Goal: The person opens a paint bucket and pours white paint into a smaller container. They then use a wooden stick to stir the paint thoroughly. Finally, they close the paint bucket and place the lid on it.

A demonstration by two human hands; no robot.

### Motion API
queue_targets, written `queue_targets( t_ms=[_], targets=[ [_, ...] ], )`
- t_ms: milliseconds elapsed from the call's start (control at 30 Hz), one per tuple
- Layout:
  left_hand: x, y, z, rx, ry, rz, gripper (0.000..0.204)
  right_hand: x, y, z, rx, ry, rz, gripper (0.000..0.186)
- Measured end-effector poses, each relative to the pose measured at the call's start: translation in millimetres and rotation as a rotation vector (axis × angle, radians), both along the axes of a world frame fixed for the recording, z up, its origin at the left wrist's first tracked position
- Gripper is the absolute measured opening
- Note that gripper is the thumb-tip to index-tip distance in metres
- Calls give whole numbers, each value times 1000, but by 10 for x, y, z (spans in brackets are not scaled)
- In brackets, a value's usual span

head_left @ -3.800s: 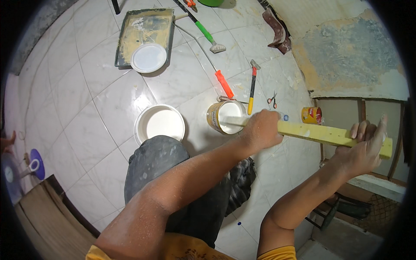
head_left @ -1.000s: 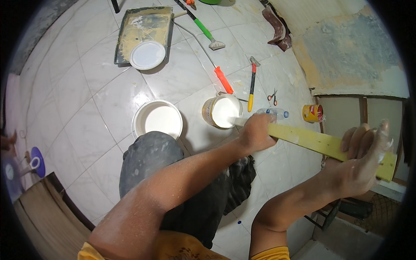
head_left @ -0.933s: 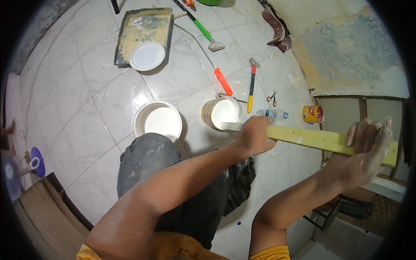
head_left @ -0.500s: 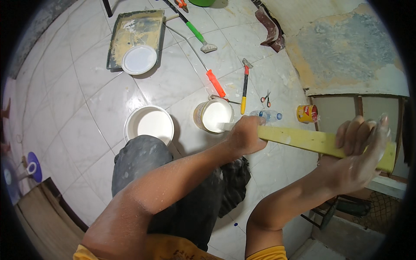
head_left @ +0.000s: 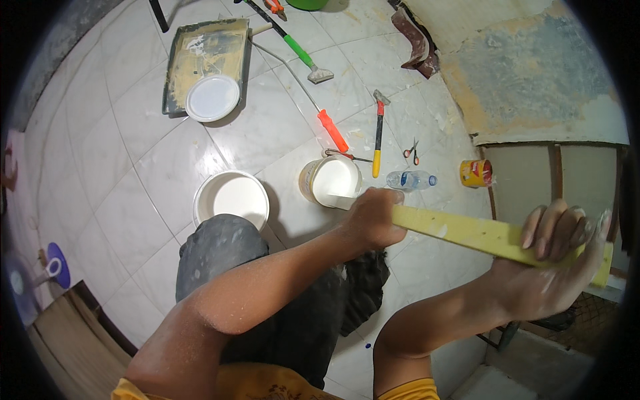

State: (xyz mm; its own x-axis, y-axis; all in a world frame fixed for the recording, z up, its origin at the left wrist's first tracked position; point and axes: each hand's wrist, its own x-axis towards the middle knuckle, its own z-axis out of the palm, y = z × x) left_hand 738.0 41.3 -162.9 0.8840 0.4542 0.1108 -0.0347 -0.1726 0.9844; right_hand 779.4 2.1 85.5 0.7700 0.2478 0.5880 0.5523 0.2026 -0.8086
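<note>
My left hand (head_left: pixel 373 217) is closed round a long pale yellow slat (head_left: pixel 453 230), whose whitened far end dips into a small tub of white liquid (head_left: pixel 333 175). My right hand (head_left: pixel 547 260) grips the slat near its other end, fingers curled over the top, pale residue on the skin. A wider white bowl of white material (head_left: pixel 232 195) stands left of the tub, partly behind my grey-clad knee (head_left: pixel 220 247). A clear plastic bottle (head_left: pixel 410 180) lies just beyond my left hand.
Behind lie a paint tray (head_left: pixel 203 50) bearing a white lid (head_left: pixel 212 99), scrapers (head_left: pixel 379 133), an orange-handled roller frame (head_left: pixel 333 130) and scissors (head_left: pixel 411 152). A yellow can (head_left: pixel 472 173) sits by the right wall. A purple round object (head_left: pixel 59 267) stands left, near a brown board (head_left: pixel 73 333).
My right hand and that end of the slat have come lower. My left hand has shifted left and slightly down, and the bottle beyond it now shows more fully.
</note>
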Motion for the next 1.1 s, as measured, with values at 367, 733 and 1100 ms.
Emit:
queue_targets(
  t_ms=[367,733,1100],
  targets=[
    [42,-21,-141,-10,-117,93,27,-388,123,-66,-150,-156,-50,33],
    [57,189,-122,54,-33,128,20,-501,298,-198,111,-154,-337,23],
    [91,279,42,172,101,119,35,-207,278,-121,260,-40,-550,13]
  ],
)
